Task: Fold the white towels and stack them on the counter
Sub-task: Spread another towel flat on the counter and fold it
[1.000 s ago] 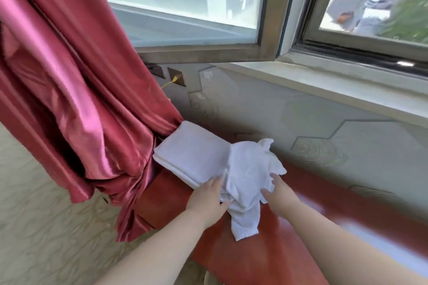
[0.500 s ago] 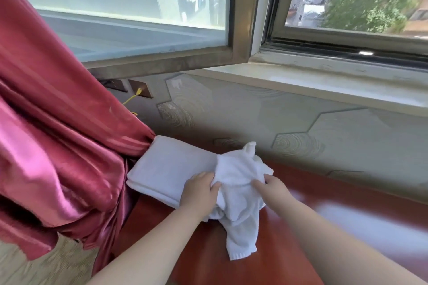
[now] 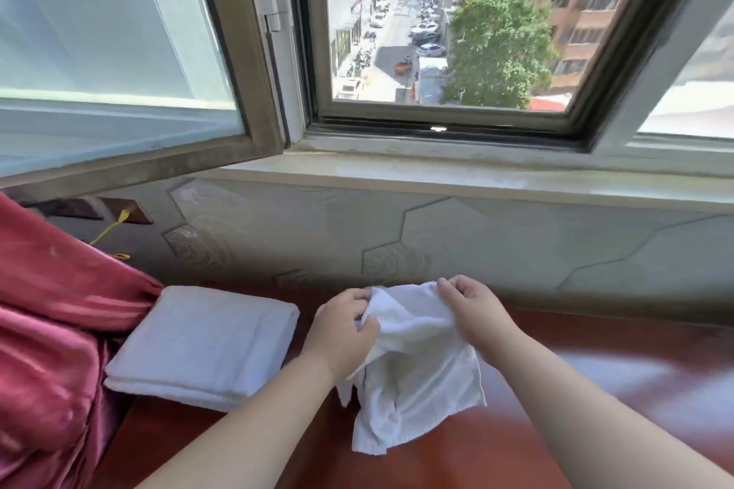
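Both of my hands pinch the top edge of the small rumpled white terry towel (image 3: pixel 417 381) at lower centre of the frame. My left hand (image 3: pixel 341 333) bunches its left corner in curled fingers, and my right hand (image 3: pixel 474 310) holds the right corner between thumb and fingers. The cloth drapes down unfolded over the glossy red-brown counter (image 3: pixel 595 389).

Across the upper frame stands the open metal-framed window (image 3: pixel 278 99), with a pale stone sill (image 3: pixel 437 175) below it. A shiny crimson satin curtain (image 3: pixel 47 329) fills the lower left. Touching its folds, the stack of folded white towels (image 3: pixel 202 345) lies on the counter, left of my left hand and apart from it. A thin yellow cord (image 3: pixel 109 228) shows against the wall at middle left
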### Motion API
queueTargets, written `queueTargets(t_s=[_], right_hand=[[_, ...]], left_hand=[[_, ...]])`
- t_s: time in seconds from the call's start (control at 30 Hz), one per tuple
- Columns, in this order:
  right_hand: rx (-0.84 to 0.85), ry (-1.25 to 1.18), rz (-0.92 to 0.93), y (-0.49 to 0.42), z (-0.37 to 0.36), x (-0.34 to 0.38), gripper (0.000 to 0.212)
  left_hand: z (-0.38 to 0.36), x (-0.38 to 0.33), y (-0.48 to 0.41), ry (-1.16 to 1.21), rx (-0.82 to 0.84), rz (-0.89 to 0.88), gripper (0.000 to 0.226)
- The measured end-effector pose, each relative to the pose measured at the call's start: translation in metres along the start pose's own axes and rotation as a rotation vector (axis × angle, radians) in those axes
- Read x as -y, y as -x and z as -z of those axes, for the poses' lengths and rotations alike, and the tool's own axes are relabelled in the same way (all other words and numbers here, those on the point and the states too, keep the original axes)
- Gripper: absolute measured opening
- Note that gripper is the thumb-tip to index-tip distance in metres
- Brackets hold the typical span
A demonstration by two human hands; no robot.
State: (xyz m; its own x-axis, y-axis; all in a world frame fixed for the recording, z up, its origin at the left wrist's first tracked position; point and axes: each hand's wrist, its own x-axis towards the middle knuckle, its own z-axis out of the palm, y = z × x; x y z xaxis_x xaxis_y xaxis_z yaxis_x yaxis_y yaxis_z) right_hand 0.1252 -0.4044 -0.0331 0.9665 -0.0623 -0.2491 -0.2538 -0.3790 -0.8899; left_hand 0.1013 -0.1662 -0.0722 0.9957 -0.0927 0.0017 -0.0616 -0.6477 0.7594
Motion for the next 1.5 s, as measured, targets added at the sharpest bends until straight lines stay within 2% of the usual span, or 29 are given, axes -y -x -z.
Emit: queueTargets(t_s=[0.17, 0.23, 0.33, 0.4, 0.5, 0.6, 0.67, 0.73, 0.83, 0.97, 1.13, 1.33, 1.4, 1.5], right_hand=[[-0.041, -0.003, 0.023, 0.017, 0.083, -0.017, 0.03], [0.0, -0.014, 0.011, 0.03, 0.116, -0.031, 0.024], [0.238, -0.017, -0.144, 0.049, 0.16, -0.066, 0.022], [0.361, 0.117, -0.235, 0.059, 0.187, -0.094, 0.029], [0.4, 0.266, -0.311, 0.07, 0.214, -0.136, 0.024], [0.384, 0.073, -0.431, 0.078, 0.224, -0.167, 0.012], [0.371, -0.042, -0.51, 0.081, 0.229, -0.181, 0.012], [0.404, -0.052, -0.559, 0.083, 0.234, -0.198, 0.015], [0.47, 0.143, -0.554, 0.087, 0.235, -0.218, 0.035], [0.411, 0.307, -0.511, 0.09, 0.227, -0.235, 0.035], [0.23, 0.212, -0.46, 0.09, 0.219, -0.242, 0.035], [0.182, 0.085, -0.451, 0.082, 0.227, -0.231, 0.027], [0.178, 0.042, -0.441, 0.078, 0.228, -0.228, 0.024], [0.115, -0.057, -0.414, 0.07, 0.232, -0.217, 0.023]], left_hand=[[-0.044, -0.049, 0.002, -0.032, -0.096, -0.017, 0.04], [-0.066, -0.071, 0.005, -0.045, -0.099, -0.024, 0.039], [-0.106, -0.099, 0.015, -0.12, 0.105, 0.029, 0.032], [-0.139, -0.11, 0.029, -0.19, 0.272, 0.077, 0.031], [-0.183, -0.119, 0.053, -0.217, 0.361, 0.126, 0.028], [-0.213, -0.127, 0.071, -0.158, 0.392, 0.197, 0.021], [-0.227, -0.13, 0.08, -0.162, 0.394, 0.233, 0.015], [-0.239, -0.132, 0.087, -0.16, 0.404, 0.309, 0.012], [-0.25, -0.127, 0.089, -0.13, 0.323, 0.412, 0.018], [-0.254, -0.106, 0.084, -0.224, 0.266, 0.534, 0.023], [-0.256, -0.082, 0.08, -0.237, 0.13, 0.734, 0.061], [-0.252, -0.07, 0.066, 0.161, 0.202, 0.704, 0.028], [-0.249, -0.073, 0.063, 0.191, 0.226, 0.649, 0.013], [-0.236, -0.084, 0.051, 0.17, 0.167, 0.597, 0.025]])
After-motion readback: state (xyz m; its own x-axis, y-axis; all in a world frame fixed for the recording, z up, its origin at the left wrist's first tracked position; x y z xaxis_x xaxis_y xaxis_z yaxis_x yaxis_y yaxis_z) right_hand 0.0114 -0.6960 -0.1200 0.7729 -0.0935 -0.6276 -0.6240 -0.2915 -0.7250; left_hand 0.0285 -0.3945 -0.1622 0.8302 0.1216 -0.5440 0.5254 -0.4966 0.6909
